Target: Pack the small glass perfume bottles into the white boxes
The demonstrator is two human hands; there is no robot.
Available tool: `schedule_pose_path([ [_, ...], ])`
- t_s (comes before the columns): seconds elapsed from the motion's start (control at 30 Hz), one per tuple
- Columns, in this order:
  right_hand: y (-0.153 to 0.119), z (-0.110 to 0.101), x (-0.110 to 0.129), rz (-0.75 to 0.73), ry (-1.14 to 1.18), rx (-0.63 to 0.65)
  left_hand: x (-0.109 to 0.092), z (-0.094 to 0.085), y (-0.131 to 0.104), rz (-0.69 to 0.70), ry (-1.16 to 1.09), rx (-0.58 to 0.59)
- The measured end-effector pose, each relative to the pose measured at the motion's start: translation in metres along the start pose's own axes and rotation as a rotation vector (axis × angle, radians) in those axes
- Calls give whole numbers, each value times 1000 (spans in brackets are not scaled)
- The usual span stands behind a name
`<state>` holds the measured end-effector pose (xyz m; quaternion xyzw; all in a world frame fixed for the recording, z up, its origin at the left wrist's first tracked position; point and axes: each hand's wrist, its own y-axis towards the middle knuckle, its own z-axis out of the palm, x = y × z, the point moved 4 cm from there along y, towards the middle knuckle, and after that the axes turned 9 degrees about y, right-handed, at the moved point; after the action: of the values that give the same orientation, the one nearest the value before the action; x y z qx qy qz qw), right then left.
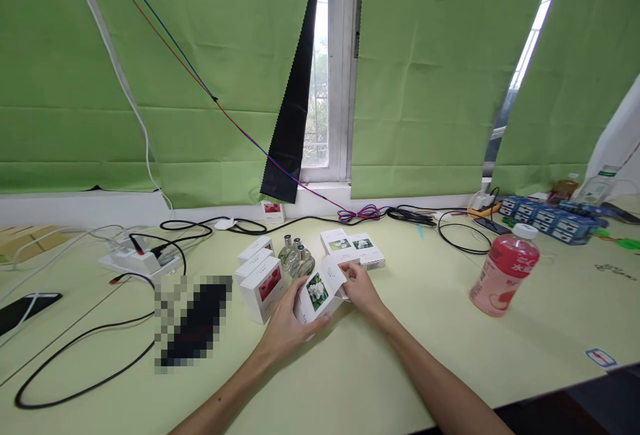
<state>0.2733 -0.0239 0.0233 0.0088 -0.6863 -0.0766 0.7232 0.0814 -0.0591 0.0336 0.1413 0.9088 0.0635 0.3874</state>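
My left hand [287,325] is closed round a white perfume box [317,293] with a white-flower picture, held tilted above the table. At the box's upper right end, the fingers of my right hand [361,288] pinch its flap or edge; the fingertips are partly hidden. Just beyond the box stand several glass perfume bottles [299,260] with silver caps. To their left is a row of white boxes [262,285] with red pictures. Two more flower-picture boxes, a left one [336,241] and a right one [369,253], lie flat behind my right hand.
A pink drink bottle [506,271] stands at right, with blue boxes [547,219] behind it. A power strip [140,261] and looping black cables [85,335] lie at left, near a phone [30,308]. A small box [273,212] rests against the wall. One patch is pixelated.
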Motion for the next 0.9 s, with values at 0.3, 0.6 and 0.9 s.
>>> schedule_pose_path([
  [0.3,-11,9,7,264,388,102,-4,1,-1,47,-45,43],
  [0.6,-16,9,19,262,540,152,-9,-3,-3,133,-126,30],
  [0.9,-16,10,21,201,666,200,0,-1,-1,109,-48,73],
])
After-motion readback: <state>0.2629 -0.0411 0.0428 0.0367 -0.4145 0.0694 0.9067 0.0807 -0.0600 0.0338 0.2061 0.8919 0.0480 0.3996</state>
